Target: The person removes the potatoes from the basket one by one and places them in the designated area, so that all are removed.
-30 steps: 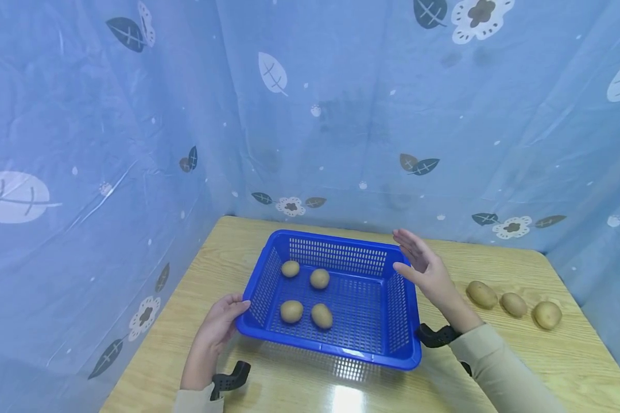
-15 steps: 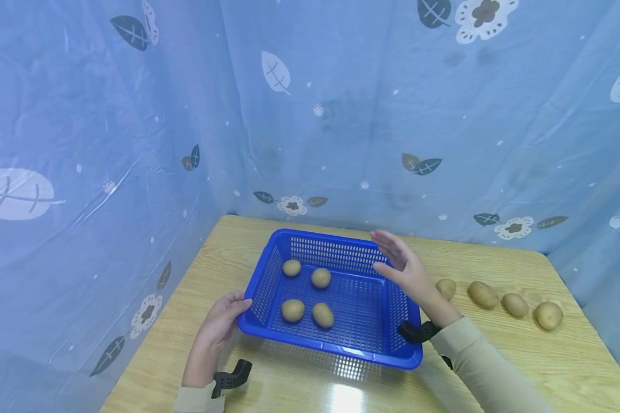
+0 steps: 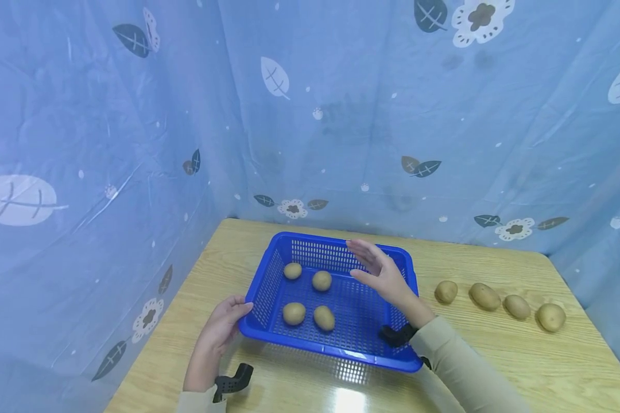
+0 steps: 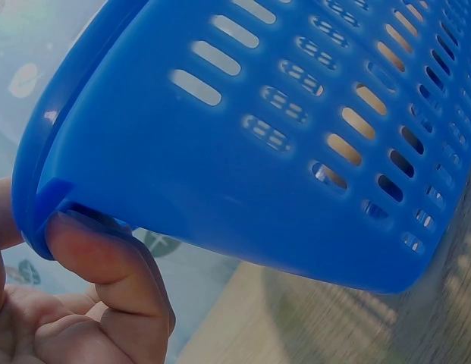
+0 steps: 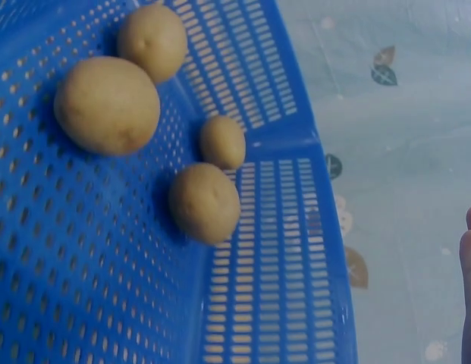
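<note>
A blue plastic basket [image 3: 330, 347] with slotted walls stands on the wooden table, and several potatoes [image 3: 294, 314] lie in its left half. My left hand [image 3: 219, 324] pinches the basket's rim at the left front corner; the left wrist view shows curled fingers [image 4: 106, 254] at that rim. Over the right half of the basket hovers my right hand [image 3: 384, 278], fingers extended, thumb apart, holding nothing. In the right wrist view the basket's potatoes [image 5: 108, 106] are seen close up, and only fingertips of that hand show at the right edge.
To the right of the basket, several more potatoes [image 3: 484, 296] lie in a row on the wooden table [image 3: 522, 361]. A blue patterned curtain [image 3: 341, 143] encloses the table at the back and sides. Black wrist mounts [image 3: 235, 381] sit on both forearms.
My right hand has moved left from the basket's right rim to over its inside, uncovering a potato on the table. The left hand keeps its hold on the rim.
</note>
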`<control>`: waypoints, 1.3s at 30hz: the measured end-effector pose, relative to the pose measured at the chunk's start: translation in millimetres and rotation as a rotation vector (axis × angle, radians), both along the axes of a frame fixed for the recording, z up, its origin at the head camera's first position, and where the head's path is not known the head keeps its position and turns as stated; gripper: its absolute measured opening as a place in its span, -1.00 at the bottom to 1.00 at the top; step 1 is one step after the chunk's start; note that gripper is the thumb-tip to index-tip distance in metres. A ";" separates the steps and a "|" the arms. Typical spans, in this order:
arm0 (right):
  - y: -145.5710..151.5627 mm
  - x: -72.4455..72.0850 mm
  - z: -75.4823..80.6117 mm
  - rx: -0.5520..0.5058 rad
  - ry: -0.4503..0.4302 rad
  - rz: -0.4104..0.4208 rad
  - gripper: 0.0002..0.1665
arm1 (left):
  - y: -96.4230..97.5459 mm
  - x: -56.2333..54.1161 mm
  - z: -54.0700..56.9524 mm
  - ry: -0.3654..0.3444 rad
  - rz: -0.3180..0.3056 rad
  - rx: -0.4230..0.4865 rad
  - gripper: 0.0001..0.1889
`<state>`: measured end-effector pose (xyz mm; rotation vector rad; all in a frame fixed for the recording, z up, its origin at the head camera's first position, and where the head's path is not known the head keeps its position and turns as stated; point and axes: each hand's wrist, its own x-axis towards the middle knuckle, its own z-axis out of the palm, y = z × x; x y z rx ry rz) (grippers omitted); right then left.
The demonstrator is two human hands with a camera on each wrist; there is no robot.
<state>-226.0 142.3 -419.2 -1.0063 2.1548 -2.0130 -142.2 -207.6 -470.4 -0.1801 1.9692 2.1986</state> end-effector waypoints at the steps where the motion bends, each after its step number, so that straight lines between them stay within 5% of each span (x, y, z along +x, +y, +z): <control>1: -2.1 -0.1 -0.6 0.005 -0.002 0.001 -0.30 | 0.2 0.3 -0.5 0.001 0.000 0.001 -0.69; 22: -40.3 -11.5 -18.8 0.140 -0.102 0.068 -0.30 | 3.7 -0.8 0.9 -0.020 0.046 0.007 -0.73; 39: -48.8 -15.0 -43.6 0.543 -0.205 0.314 -0.32 | 4.4 -0.7 0.8 -0.041 0.076 -0.025 -0.72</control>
